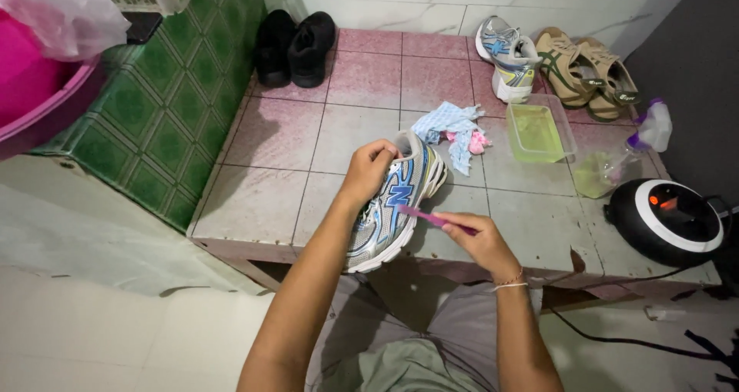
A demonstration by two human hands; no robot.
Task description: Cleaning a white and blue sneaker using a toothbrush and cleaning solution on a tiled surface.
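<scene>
A white, silver and blue sneaker (394,207) lies on the pink tiled platform (277,138), toe toward me. My left hand (368,170) grips its heel collar from above. My right hand (479,236) pinches a pink toothbrush (428,217), whose head touches the sneaker's side near the blue emblem. The matching sneaker (508,60) stands at the back of the platform.
A blue and pink cloth (458,130) lies behind the held shoe. Right of it are a clear tub of yellow-green liquid (539,130), a spray bottle (623,157) and a round black-and-white appliance (668,219). Black shoes (296,47) and tan-green sneakers (589,73) stand at the back. A pink basin (35,100) sits left.
</scene>
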